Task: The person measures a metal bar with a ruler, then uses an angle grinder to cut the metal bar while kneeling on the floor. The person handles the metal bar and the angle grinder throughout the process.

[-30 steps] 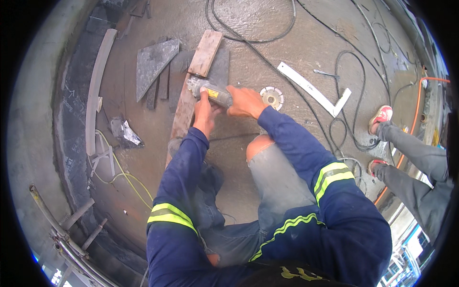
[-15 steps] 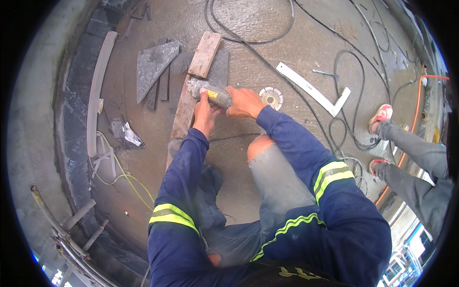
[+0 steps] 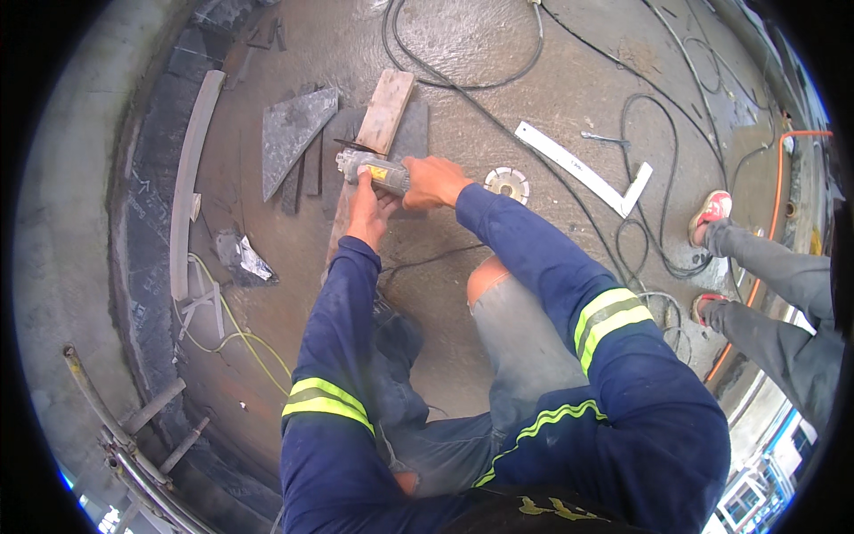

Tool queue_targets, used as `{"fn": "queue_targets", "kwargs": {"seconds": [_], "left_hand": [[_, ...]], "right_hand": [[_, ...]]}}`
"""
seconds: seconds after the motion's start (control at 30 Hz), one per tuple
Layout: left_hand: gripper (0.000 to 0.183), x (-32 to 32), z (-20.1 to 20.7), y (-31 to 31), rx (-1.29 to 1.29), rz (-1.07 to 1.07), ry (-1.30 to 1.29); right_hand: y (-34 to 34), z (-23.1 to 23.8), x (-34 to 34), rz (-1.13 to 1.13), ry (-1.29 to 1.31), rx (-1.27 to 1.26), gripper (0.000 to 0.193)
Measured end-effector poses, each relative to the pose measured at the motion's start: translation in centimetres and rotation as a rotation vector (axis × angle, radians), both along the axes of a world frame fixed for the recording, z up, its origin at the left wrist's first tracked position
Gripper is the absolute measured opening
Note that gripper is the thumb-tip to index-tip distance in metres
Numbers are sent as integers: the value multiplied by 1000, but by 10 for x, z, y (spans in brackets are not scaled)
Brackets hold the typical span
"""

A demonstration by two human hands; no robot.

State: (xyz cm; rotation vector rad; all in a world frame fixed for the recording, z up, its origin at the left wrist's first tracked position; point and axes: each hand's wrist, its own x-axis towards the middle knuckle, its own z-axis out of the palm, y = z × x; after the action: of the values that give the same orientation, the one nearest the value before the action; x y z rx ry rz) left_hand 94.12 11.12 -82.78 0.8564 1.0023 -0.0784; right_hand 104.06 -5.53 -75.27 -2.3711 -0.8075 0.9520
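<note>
Both my hands hold an angle grinder (image 3: 389, 177) over a wooden board (image 3: 388, 109). My left hand (image 3: 366, 214) grips it near its metal head, thumb on top. My right hand (image 3: 436, 181) is wrapped round the rear of the body. The thin dark disc (image 3: 356, 144) shows at the far side of the head, above the board; whether it touches the board I cannot tell. Dark stone slabs lie under and beside the board, one a grey triangular piece (image 3: 298, 142). To the right of my right hand, a segmented cutting disc (image 3: 507, 184) lies on the floor.
A white L-shaped square (image 3: 569, 160) and a wrench-like tool (image 3: 605, 138) lie to the right among black cables (image 3: 672, 178). Another person's legs (image 3: 774, 258) stand at the right. Left are a long curved strip (image 3: 189, 178), a yellow-green hose (image 3: 233, 331) and metal pipes (image 3: 116, 427).
The grinder has shifted a little left with both hands, and its head has turned. Its disc, barely visible before, now shows plainly at the far side.
</note>
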Motion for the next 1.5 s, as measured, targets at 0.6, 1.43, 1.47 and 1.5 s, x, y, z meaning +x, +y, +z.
{"fn": "queue_targets", "kwargs": {"seconds": [0.6, 1.43, 1.47, 1.5], "left_hand": [[71, -10, 20, -4, -86, -34, -97], [82, -26, 46, 9, 773, -1073, -19], [105, -36, 34, 28, 1073, -1134, 102], [110, -42, 31, 36, 1226, -1127, 214]], "right_hand": [[-3, -11, -12, -62, -21, 106, 62], [-93, -26, -32, -374, 339, 403, 82], [-106, -33, -31, -378, 222, 384, 81], [-124, -37, -25, -402, 157, 316, 80]]}}
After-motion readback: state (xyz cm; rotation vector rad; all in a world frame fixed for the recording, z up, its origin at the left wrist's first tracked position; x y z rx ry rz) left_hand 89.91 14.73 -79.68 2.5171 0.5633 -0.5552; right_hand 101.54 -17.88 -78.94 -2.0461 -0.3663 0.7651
